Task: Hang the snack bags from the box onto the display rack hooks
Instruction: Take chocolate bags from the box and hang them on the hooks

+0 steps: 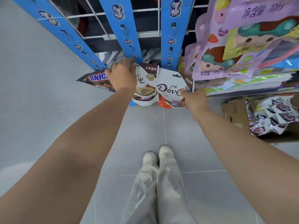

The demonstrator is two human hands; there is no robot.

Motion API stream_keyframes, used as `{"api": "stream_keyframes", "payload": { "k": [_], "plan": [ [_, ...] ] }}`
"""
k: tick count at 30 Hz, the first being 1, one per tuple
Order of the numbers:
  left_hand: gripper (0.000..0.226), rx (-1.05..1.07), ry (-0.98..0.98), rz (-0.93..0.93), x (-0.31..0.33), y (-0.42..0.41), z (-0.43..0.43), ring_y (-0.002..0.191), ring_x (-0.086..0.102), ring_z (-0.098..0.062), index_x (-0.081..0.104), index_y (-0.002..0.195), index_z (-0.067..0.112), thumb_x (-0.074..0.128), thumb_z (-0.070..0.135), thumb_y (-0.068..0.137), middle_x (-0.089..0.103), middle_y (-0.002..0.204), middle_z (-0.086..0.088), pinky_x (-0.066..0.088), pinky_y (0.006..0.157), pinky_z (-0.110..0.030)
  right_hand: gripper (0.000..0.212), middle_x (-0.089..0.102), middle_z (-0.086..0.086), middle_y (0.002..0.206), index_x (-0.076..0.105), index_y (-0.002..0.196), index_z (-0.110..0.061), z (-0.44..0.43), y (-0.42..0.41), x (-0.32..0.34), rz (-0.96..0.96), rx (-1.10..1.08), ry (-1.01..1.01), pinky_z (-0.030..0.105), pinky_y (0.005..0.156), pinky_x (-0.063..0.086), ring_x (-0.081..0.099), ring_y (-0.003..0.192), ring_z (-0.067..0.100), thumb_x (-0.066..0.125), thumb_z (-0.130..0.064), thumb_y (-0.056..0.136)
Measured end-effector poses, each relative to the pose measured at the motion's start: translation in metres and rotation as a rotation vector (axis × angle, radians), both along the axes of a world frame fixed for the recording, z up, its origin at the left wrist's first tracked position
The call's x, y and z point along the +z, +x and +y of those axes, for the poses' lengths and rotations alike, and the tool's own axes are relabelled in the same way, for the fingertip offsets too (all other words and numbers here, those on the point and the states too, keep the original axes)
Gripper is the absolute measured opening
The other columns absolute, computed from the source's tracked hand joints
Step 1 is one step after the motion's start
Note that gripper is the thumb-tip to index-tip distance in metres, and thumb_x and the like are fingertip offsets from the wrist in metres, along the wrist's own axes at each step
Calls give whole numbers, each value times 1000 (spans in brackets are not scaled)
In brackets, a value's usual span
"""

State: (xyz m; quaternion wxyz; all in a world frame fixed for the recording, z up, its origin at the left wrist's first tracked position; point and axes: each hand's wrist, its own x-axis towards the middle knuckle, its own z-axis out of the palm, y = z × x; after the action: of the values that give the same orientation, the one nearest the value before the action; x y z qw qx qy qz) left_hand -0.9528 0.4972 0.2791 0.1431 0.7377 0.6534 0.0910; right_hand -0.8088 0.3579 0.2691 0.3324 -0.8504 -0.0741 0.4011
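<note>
Two white and brown Dove snack bags hang low on the blue display rack point(127, 38). My left hand point(122, 75) grips the top of the left Dove bag point(146, 88) right at the foot of a blue rack strip. My right hand point(193, 98) pinches the lower right side of the right Dove bag point(169, 84). A Snickers bag point(94, 79) pokes out to the left of my left hand. At the right edge the cardboard box point(234, 110) lies on the floor with several more snack bags point(275, 113) in it.
Purple and green cartoon pouches point(234, 50) hang in a thick stack at the upper right, just over the right Dove bag. Grey floor tiles point(40, 102) spread to the left and below. My legs and white shoes point(159, 156) stand in the middle.
</note>
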Motion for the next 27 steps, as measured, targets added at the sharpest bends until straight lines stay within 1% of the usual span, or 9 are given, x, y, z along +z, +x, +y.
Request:
{"api": "stream_keyframes", "payload": {
  "k": [3,5,10,12,14,19,21,23,27],
  "plan": [
    [27,5,2,-15,-1,-3,4,110,53,-25,62,113,26,42,28,95,67,110,-3,26,100,-40,9,60,7,83,64,83,-13,-10,-8,-10,54,-73,5,43,79,51,56,78,23,64,-22,83],
    [27,29,-4,-34,-1,-1,5,110,52,-24,63,111,27,42,30,95,67,109,-3,26,100,-40,18,63,7,87,68,96,-8,-16,-10,-14,89,-84,-5,42,83,52,59,82,22,64,-20,83],
    [20,348,-217,-254,10,16,11,107,54,-21,67,92,32,48,36,86,67,102,5,25,101,-40,26,61,5,88,67,104,-5,-23,-11,-20,101,-18,-21,35,75,47,56,81,21,64,-21,84],
    [10,444,-340,-410,14,20,17,101,58,-21,60,76,26,55,33,82,67,90,8,32,104,-44,26,61,5,86,68,103,-6,-21,-9,-20,89,-1,-19,39,78,48,54,80,22,64,-22,83],
    [18,495,-414,-561,16,23,24,98,62,-25,46,69,23,60,26,79,67,87,2,46,97,-44,25,60,7,85,68,102,-5,-20,-7,-19,86,14,-13,37,76,47,53,79,23,63,-22,84],
    [25,620,-517,-726,25,30,24,78,61,-15,39,68,27,56,17,84,56,70,7,53,77,-30,15,60,8,84,67,94,-9,-16,-4,-17,115,30,24,31,68,41,53,76,24,63,-19,85],
    [17,654,-575,-788,28,31,22,64,52,-9,44,75,22,53,14,88,48,68,9,48,66,-23,5,60,8,82,62,81,-14,-15,-6,-15,122,27,34,31,67,40,53,75,24,63,-19,84],
    [8,666,-642,-772,30,29,22,59,42,-7,47,85,16,55,18,89,42,69,7,41,56,-20,13,61,8,82,59,70,-19,-14,-7,-15,132,20,37,32,67,41,57,77,26,64,-19,83],
    [15,676,-650,-638,31,25,24,68,53,-12,53,101,16,51,18,86,55,76,1,43,61,-24,6,64,6,85,62,76,-20,-14,-10,-13,142,38,61,33,69,43,63,85,29,64,-19,82]
  ]
}}
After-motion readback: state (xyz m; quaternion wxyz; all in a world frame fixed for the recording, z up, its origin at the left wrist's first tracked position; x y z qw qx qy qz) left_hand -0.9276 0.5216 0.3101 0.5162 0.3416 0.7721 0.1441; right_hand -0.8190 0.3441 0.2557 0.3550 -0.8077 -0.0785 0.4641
